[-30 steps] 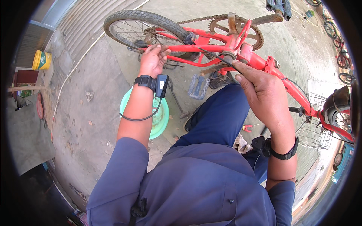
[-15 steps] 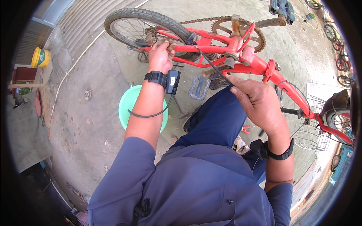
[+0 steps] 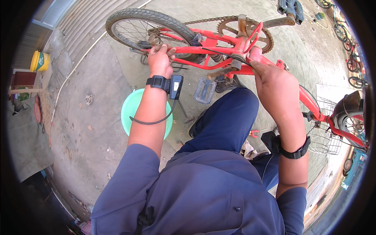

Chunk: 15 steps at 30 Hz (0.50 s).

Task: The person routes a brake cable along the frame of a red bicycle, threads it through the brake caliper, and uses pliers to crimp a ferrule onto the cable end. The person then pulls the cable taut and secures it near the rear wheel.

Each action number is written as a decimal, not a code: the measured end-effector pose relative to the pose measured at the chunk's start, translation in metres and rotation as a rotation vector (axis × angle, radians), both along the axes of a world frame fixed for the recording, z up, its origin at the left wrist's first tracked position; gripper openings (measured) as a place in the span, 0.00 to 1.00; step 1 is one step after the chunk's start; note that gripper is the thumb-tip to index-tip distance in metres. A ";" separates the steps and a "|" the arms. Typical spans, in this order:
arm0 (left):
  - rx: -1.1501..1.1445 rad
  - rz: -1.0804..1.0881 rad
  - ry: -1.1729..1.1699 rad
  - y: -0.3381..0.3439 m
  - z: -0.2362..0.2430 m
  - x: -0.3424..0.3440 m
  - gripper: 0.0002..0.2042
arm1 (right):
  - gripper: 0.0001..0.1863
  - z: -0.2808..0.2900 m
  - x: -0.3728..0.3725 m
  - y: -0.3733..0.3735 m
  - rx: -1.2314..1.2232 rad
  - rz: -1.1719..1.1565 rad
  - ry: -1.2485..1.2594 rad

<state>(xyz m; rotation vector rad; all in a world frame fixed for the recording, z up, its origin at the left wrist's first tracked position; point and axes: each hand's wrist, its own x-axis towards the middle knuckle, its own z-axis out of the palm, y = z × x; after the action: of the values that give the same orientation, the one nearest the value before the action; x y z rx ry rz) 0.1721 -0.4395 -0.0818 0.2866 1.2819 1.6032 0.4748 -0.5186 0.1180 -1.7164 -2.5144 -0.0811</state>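
Note:
A red bicycle [image 3: 188,50] lies on its side across the far part of the view. At its rear end, beside the wheel [image 3: 153,15], my left hand [image 3: 159,62] is closed about a thin red frame tube; its fingertips are partly hidden. My right hand [image 3: 276,90] is closed, thumb and forefinger pinching a black cable [image 3: 224,53] close to the crank. From there the cable runs left along the red tube. Beyond my right hand is the rusty chainring [image 3: 269,38] with its chain. A grey pedal [image 3: 205,90] hangs between my hands, nearer to me.
A mint-green basin [image 3: 128,111] stands on the concrete under my left forearm. Red-handled pliers [image 3: 253,133] lie by my knee. A wire basket [image 3: 325,139] is at the bicycle's front end. A yellow bucket [image 3: 40,61] stands far left, and several bicycles [image 3: 341,32] line the far right.
My right hand has moved right and away from me, drawing the cable flatter along the frame. The left hand stays at the rear tube.

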 end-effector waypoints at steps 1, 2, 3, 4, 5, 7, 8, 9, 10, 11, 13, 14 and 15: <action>-0.018 0.007 -0.005 0.000 -0.002 -0.004 0.04 | 0.12 -0.004 -0.003 0.003 -0.024 -0.006 -0.070; -0.020 0.008 -0.009 0.001 -0.003 -0.010 0.03 | 0.12 -0.010 -0.008 0.007 -0.047 -0.011 -0.140; -0.021 0.010 -0.013 0.002 -0.004 -0.016 0.03 | 0.12 -0.015 -0.011 0.010 -0.044 0.006 -0.189; -0.039 0.012 0.001 0.003 -0.005 -0.022 0.04 | 0.11 -0.022 -0.017 0.013 -0.065 -0.010 -0.200; -0.048 0.029 0.003 0.003 -0.007 -0.025 0.04 | 0.11 -0.027 -0.021 0.015 -0.038 0.018 -0.150; -0.071 0.066 0.011 0.002 -0.008 -0.032 0.04 | 0.12 -0.034 -0.029 0.017 -0.055 0.027 -0.057; -0.071 0.086 0.003 0.003 -0.009 -0.033 0.04 | 0.12 -0.036 -0.029 0.016 -0.081 0.036 -0.076; -0.070 0.107 -0.006 0.004 -0.010 -0.031 0.04 | 0.13 -0.036 -0.029 0.014 -0.089 0.035 -0.042; -0.064 0.122 -0.020 0.005 -0.010 -0.029 0.04 | 0.13 -0.035 -0.026 0.011 -0.083 0.047 0.001; -0.041 0.124 -0.078 0.005 -0.011 -0.028 0.04 | 0.14 -0.033 -0.022 0.008 -0.065 0.070 0.046; 0.024 0.113 -0.200 0.008 -0.010 -0.025 0.06 | 0.15 -0.032 -0.015 0.005 -0.099 0.046 0.085; 0.033 0.105 -0.238 0.010 -0.010 -0.024 0.07 | 0.15 -0.032 -0.012 0.003 -0.112 0.038 0.108; 0.042 0.098 -0.275 0.012 -0.009 -0.024 0.08 | 0.15 -0.033 -0.009 0.001 -0.110 0.043 0.102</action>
<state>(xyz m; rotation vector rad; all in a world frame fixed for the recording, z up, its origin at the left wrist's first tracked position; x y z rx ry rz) 0.1483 -0.4273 -0.0910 0.0264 1.0650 1.6877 0.4656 -0.5176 0.0854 -1.6571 -2.5233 0.1463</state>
